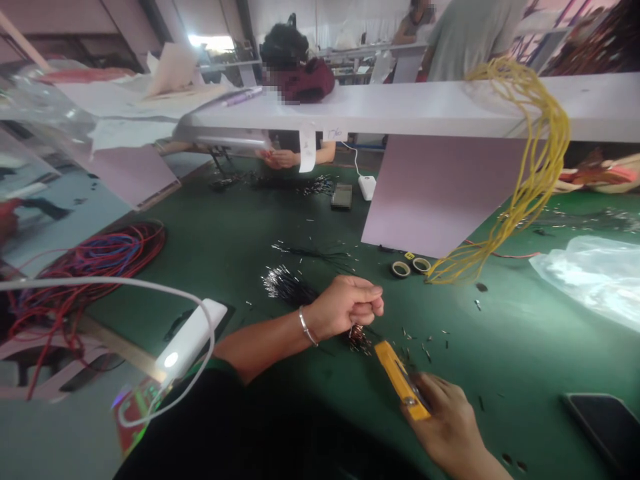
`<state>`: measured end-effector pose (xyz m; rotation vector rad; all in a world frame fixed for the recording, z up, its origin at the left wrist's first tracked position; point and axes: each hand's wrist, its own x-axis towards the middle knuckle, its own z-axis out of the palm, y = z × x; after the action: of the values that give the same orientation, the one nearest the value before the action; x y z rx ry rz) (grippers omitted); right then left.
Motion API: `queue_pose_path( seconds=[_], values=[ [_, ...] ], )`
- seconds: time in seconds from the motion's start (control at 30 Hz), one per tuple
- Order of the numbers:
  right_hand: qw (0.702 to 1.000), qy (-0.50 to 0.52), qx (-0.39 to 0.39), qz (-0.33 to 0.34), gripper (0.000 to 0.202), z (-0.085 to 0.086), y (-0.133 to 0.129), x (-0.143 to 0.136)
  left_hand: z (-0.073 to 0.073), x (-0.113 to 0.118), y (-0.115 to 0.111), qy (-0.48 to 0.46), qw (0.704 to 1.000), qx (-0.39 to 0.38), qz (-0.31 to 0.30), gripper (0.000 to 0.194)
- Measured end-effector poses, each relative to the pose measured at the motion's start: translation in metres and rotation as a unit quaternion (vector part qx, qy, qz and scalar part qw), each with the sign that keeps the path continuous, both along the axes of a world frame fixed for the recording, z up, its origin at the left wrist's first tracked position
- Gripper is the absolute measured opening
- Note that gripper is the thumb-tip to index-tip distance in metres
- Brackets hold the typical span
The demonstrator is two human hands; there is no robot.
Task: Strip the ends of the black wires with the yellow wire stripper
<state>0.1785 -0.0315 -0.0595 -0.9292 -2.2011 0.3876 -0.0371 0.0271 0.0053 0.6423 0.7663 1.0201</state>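
Observation:
My left hand (353, 303) is closed in a pinch above the middle of the green table, a bracelet (307, 327) on its wrist. Whatever lies between its fingertips is too small to make out. Just under it shows a bundle of copper-coloured wire ends (359, 339). Behind my left wrist lies a bundle of black wires (287, 283) with bright metal tips. To the right and nearer my body, my right hand (447, 413) is wrapped round a yellow wire stripper (397, 380), whose head points up and left toward the left hand. Small loose clippings (425, 350) lie near the tool.
Two tape rolls (401, 269), hanging yellow wires (543, 153) and a clear plastic bag (595, 280) are farther right. A phone (603, 427) lies near right. At left are coiled red and blue wires (100, 260) and a white power bank (193, 340). A white shelf (360, 110) spans above; co-workers' hands (283, 159) work beyond.

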Motion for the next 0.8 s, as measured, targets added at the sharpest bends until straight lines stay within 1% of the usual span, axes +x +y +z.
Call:
queue_pose_path(
  seconds=[0.07, 0.13, 0.2, 0.27, 0.37, 0.47, 0.57, 0.6, 0.67, 0.8],
  values=[
    [0.997, 0.01, -0.071, -0.035, 0.026, -0.004, 0.0, 0.001, 0.0, 0.002, -0.001, 0.001, 1.0, 0.001, -0.004, 0.025],
    [0.982, 0.027, -0.172, -0.074, 0.029, -0.01, 0.001, 0.002, 0.001, 0.004, -0.004, 0.0, 1.0, -0.002, -0.003, 0.025],
    [0.958, 0.059, -0.268, -0.087, 0.033, -0.015, 0.0, 0.003, 0.002, 0.006, -0.006, -0.009, 1.0, -0.009, 0.011, 0.025],
    [0.928, 0.107, -0.348, -0.08, 0.036, -0.018, -0.002, 0.003, 0.002, 0.007, -0.007, -0.026, 0.999, -0.021, 0.029, 0.024],
    [0.878, 0.19, -0.434, -0.064, 0.034, -0.018, -0.002, 0.005, 0.003, 0.005, -0.006, -0.04, 0.999, -0.019, 0.031, 0.025],
    [0.834, 0.271, -0.476, -0.059, 0.028, -0.012, 0.005, 0.006, 0.005, 0.004, -0.005, -0.041, 0.998, 0.01, 0.036, 0.022],
    [0.806, 0.304, -0.506, -0.04, 0.028, -0.006, 0.012, 0.005, 0.007, 0.003, -0.003, -0.039, 0.998, 0.027, 0.04, 0.02],
    [0.801, 0.317, -0.505, -0.038, 0.028, -0.005, 0.014, 0.004, 0.007, 0.003, -0.002, -0.038, 0.998, 0.032, 0.044, 0.02],
    [0.802, 0.306, -0.513, -0.028, 0.028, -0.003, 0.015, 0.0, 0.007, 0.003, 0.0, -0.038, 0.997, 0.04, 0.053, 0.02],
    [0.797, 0.31, -0.519, 0.004, 0.021, -0.001, 0.014, -0.007, 0.008, 0.003, 0.003, -0.037, 0.997, 0.04, 0.061, 0.019]
  ],
)
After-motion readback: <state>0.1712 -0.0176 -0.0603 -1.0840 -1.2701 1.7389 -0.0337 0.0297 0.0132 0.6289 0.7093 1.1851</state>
